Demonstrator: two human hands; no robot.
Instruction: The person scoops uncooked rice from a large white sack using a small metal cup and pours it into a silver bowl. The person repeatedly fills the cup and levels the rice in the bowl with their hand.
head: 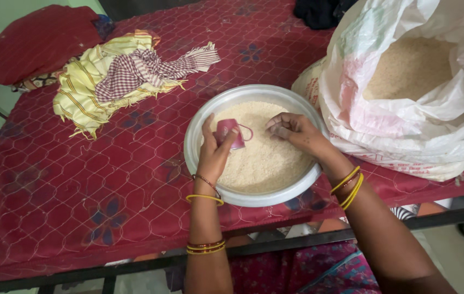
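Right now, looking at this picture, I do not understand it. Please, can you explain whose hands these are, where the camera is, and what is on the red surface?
There is no machine here. A person wears the camera on the head, so it looks down at that person's own two bare hands.

The left hand holds a small pink cup, lying on its side, over a round metal basin full of white rice. The right hand rests its fingertips on the rice, beside the cup.

The basin stands on a red quilted mattress. To the right lies an open white plastic sack with more rice inside. To the left lie crumpled striped and checked cloths.
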